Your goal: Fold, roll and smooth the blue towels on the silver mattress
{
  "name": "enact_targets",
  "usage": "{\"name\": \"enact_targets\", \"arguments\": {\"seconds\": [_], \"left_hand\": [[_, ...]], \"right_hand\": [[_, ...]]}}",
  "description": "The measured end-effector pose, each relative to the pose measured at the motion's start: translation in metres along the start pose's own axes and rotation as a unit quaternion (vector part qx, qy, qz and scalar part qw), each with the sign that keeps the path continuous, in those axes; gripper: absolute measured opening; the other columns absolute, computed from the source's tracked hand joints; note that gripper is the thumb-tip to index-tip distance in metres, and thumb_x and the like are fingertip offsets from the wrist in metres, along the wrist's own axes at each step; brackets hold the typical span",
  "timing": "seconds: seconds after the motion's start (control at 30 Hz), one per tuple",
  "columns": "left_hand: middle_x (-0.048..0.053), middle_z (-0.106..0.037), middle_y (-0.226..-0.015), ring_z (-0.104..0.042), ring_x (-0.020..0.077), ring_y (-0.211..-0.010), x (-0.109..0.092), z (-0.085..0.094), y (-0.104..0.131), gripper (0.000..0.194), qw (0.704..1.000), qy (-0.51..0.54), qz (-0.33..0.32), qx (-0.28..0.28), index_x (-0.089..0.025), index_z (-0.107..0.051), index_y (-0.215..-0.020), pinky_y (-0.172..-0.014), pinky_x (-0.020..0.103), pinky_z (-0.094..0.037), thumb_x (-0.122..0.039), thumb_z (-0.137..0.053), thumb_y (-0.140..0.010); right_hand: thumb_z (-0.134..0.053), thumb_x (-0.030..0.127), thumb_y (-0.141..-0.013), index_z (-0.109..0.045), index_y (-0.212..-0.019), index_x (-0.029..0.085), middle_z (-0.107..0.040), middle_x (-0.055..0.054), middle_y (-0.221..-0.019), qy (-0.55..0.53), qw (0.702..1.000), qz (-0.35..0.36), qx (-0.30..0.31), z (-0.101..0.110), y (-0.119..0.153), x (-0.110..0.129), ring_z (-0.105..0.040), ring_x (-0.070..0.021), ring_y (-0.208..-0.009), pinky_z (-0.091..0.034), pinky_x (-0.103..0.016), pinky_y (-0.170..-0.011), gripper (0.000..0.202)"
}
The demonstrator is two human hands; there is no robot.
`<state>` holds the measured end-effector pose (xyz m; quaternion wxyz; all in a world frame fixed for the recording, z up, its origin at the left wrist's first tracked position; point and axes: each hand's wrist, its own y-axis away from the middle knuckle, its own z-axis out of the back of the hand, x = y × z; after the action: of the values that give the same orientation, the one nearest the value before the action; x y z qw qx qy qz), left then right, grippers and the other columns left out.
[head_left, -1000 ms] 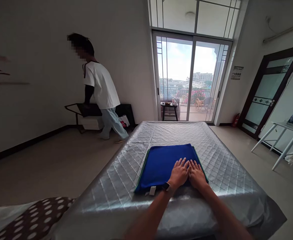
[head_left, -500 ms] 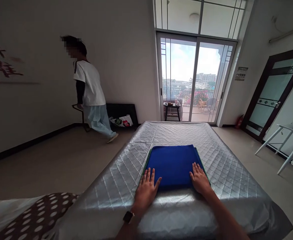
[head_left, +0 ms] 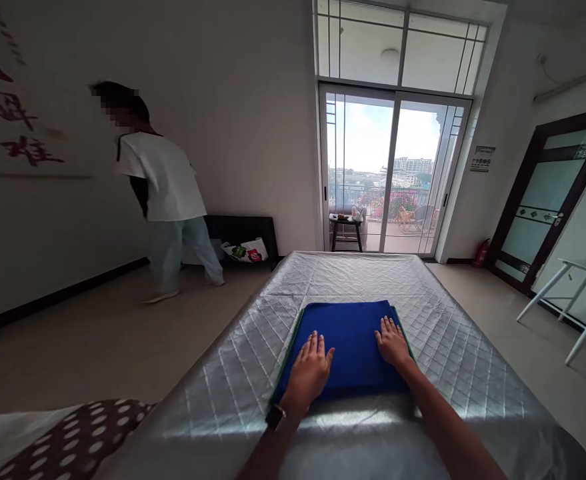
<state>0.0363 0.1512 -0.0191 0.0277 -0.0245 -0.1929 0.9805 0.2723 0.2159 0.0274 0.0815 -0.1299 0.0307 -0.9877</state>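
Observation:
A folded blue cloth (head_left: 350, 350) with green edges lies in a flat rectangle on a table with a silver quilted cover (head_left: 223, 393). My left hand (head_left: 311, 370) rests on the left part of the cloth, palm down, fingers stretched out and holding nothing. On the cloth's right side my right hand (head_left: 391, 342) lies flat with its fingers extended, also holding nothing. A dark watch (head_left: 275, 417) is on my left wrist. The layers under the top face of the cloth are mostly hidden.
A person (head_left: 160, 180) in a white shirt walks on the floor at left. Brown polka-dot fabric (head_left: 80, 440) is at lower left. A white-legged table (head_left: 580, 273) stands at right. Behind are a sliding glass door (head_left: 393, 173), a black stool (head_left: 347, 230) and a red fire extinguisher (head_left: 481, 253).
My left hand has slid inward and forward on the cloth; the right hand has shifted slightly forward and left. The person at left has stepped further left. The view has tilted up a little.

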Motion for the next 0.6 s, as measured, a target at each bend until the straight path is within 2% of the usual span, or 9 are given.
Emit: {"name": "enact_targets", "arguments": {"seconds": [0.1,0.17,0.23,0.27,0.3,0.37,0.6], "left_hand": [[0.017,-0.050,-0.150,-0.043,0.0292,-0.142,-0.055,0.002,-0.039,0.058,0.996,0.033,-0.079,0.004,-0.012,-0.056,-0.141,-0.117,0.046,-0.037,-0.043,-0.026,-0.103],[0.013,-0.047,-0.153,-0.040,0.0261,-0.144,-0.088,-0.003,-0.059,0.057,0.992,0.057,-0.109,0.020,-0.016,-0.054,-0.143,-0.119,0.044,-0.035,-0.043,-0.025,-0.103],[0.012,-0.045,-0.155,-0.038,0.0250,-0.146,-0.108,-0.011,-0.072,0.058,0.990,0.070,-0.112,0.043,-0.017,-0.051,-0.146,-0.120,0.044,-0.032,-0.045,-0.023,-0.103],[0.011,-0.044,-0.155,-0.037,0.0253,-0.146,-0.111,-0.016,-0.075,0.059,0.990,0.072,-0.105,0.055,-0.018,-0.050,-0.147,-0.121,0.045,-0.031,-0.045,-0.022,-0.103],[0.012,-0.044,-0.156,-0.036,0.0257,-0.147,-0.109,-0.020,-0.076,0.060,0.990,0.072,-0.097,0.066,-0.018,-0.048,-0.148,-0.121,0.046,-0.031,-0.046,-0.020,-0.103],[0.012,-0.043,-0.156,-0.033,0.0266,-0.148,-0.090,-0.028,-0.075,0.063,0.991,0.070,-0.073,0.086,-0.017,-0.045,-0.150,-0.121,0.047,-0.029,-0.050,-0.019,-0.102],[0.019,-0.033,-0.160,-0.029,0.0315,-0.150,0.041,-0.037,-0.051,0.085,0.992,0.035,0.078,0.097,-0.006,-0.036,-0.153,-0.122,0.049,-0.024,-0.067,-0.018,-0.097]], "right_hand": [[-0.026,0.035,-0.103,-0.030,-0.156,0.005,-0.030,-0.015,-0.161,-0.001,1.000,-0.017,-0.006,-0.014,0.000,-0.003,-0.022,-0.0231,-0.152,-0.017,-0.039,-0.123,0.062],[-0.026,0.033,-0.102,-0.029,-0.156,0.005,-0.029,-0.014,-0.161,-0.003,1.000,-0.016,-0.005,-0.017,0.001,-0.007,-0.022,-0.0230,-0.152,-0.018,-0.039,-0.122,0.061],[-0.025,0.030,-0.101,-0.029,-0.157,0.007,-0.029,-0.013,-0.161,-0.003,1.000,-0.014,0.001,-0.018,0.001,-0.010,-0.022,-0.0224,-0.152,-0.019,-0.038,-0.122,0.060],[-0.025,0.030,-0.101,-0.029,-0.157,0.007,-0.029,-0.012,-0.161,-0.004,1.000,-0.014,0.004,-0.018,0.000,-0.011,-0.022,-0.0220,-0.152,-0.020,-0.038,-0.122,0.060],[-0.024,0.030,-0.102,-0.029,-0.157,0.007,-0.029,-0.012,-0.162,-0.005,1.000,-0.015,0.006,-0.018,0.000,-0.012,-0.022,-0.0218,-0.152,-0.021,-0.037,-0.121,0.060],[-0.023,0.032,-0.103,-0.030,-0.156,0.007,-0.029,-0.012,-0.162,-0.011,1.000,-0.016,0.009,-0.018,-0.002,-0.012,-0.022,-0.0214,-0.152,-0.023,-0.037,-0.121,0.060],[-0.025,0.035,-0.103,-0.028,-0.156,0.004,-0.027,-0.014,-0.162,-0.020,0.999,-0.003,0.027,-0.021,-0.006,-0.019,-0.021,-0.0222,-0.152,-0.022,-0.037,-0.122,0.062]]}}
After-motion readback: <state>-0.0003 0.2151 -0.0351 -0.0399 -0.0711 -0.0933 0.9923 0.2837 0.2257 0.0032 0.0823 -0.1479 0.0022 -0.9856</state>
